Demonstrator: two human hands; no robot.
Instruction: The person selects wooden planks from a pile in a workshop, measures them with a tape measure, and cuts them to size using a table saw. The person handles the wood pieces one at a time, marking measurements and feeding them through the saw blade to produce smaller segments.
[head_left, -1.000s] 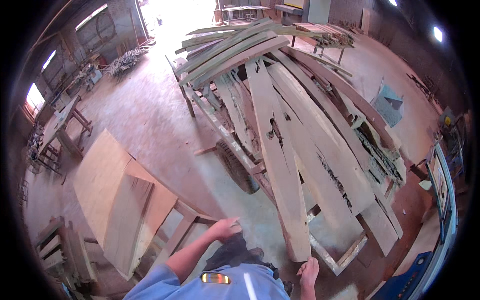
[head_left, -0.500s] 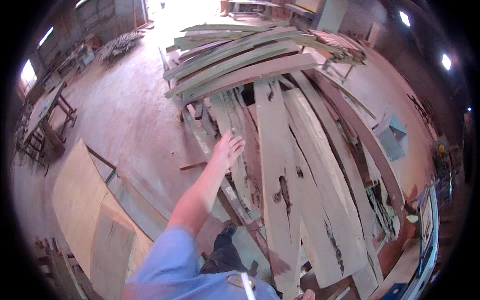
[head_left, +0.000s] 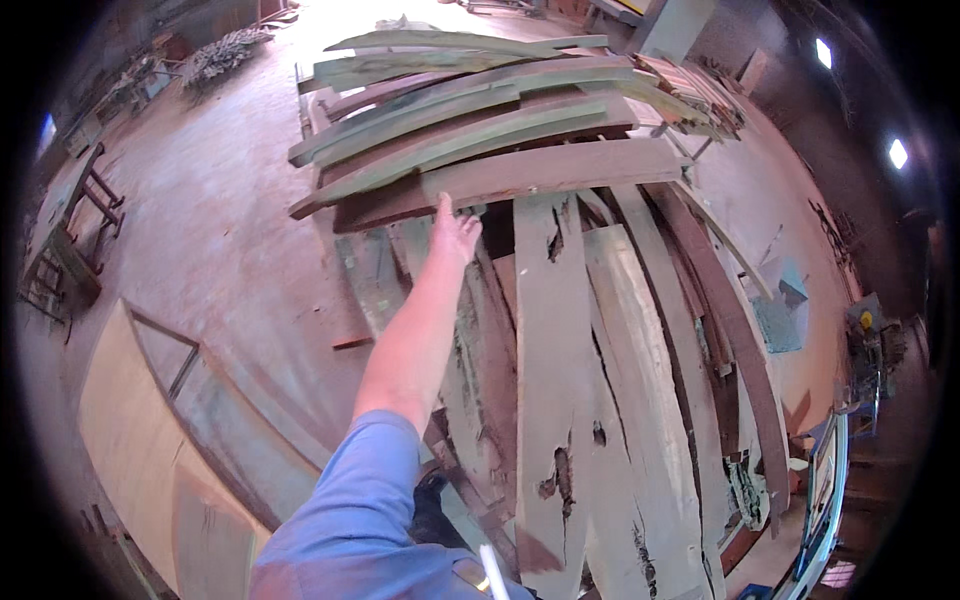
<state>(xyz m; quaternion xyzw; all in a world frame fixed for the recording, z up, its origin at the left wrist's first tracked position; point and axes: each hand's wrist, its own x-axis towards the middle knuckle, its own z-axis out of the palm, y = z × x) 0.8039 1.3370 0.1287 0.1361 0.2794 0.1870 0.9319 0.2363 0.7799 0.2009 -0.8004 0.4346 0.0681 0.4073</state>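
Note:
My left hand reaches forward, thumb up and fingers spread, with nothing in it. It overlaps the lower edge of the nearest crosswise plank, a long brown board; I cannot tell whether it touches. Behind that plank lie several greenish, slightly curved boards in a crosswise pile. Beneath and nearer to me, wide lengthwise planks run towards my body. One grey-brown plank has dark cracks and holes, and beside it lies a plank with a pale, rough edge. My right hand is out of the picture.
At the left stand a pale curved panel and a dark wooden bench. A heap of sticks lies at the far left. Right of the planks are a blue-green object and a framed pane. More stacked strips lie farther back.
My left hand has moved forward from above the lengthwise planks to the edge of the nearest crosswise plank. The view has shifted closer to the pile. My right hand has left the lower edge.

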